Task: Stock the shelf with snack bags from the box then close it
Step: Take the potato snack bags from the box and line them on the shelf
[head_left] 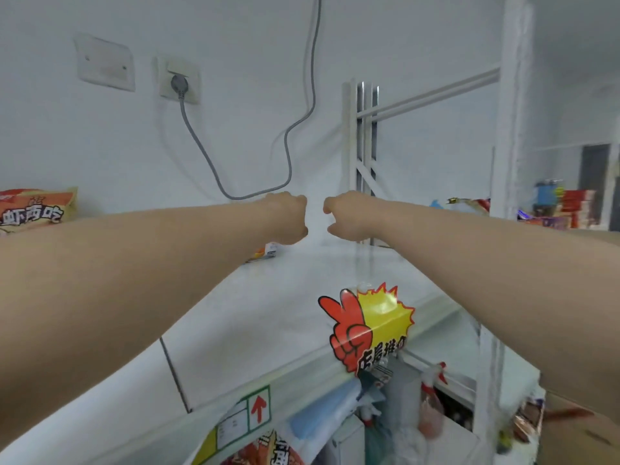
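Both forearms reach way out over the white shelf (268,313), left hand (288,218) and right hand (347,214) almost knuckle to knuckle near the wall. Fingers (300,204) curled in on both, nothing held as far as I can see. One snack bag (266,252) peeks out under the left wrist, another bag (33,209) sits far left. Cardboard box (577,431) is at bottom right.

Your left hand (288,218) and right hand (345,214) are side by side over the back of the shelf (302,297). A snack bag (33,209) lies on the shelf at far left, and a packet (266,251) lies under your left wrist. A sign (369,323) hangs on the front edge. The box (577,431) is at lower right.
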